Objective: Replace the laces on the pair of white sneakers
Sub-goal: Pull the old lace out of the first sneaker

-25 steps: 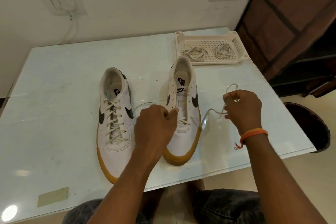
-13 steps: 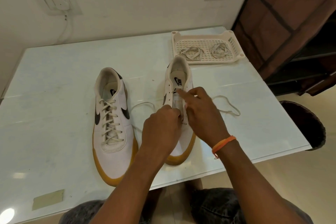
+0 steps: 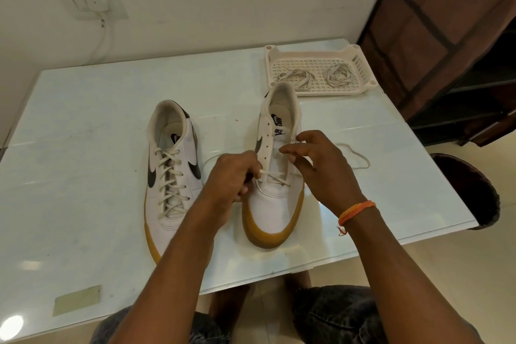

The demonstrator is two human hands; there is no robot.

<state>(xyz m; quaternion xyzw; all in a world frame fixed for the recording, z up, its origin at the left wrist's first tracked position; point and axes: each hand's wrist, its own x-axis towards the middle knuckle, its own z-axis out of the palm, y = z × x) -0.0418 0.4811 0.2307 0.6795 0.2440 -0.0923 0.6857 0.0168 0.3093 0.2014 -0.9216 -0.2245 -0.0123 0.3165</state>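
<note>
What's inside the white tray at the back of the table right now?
The tray holds two loose bundles of laces: one on its left side, one on its right. Nothing else shows on its grid floor, though the right sneaker's heel covers the near left edge.

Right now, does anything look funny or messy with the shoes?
Nothing is broken or spilled. The right shoe is only laced at the bottom, and its loose lace end trails over the table. The left shoe is laced nearly to the top.
</note>
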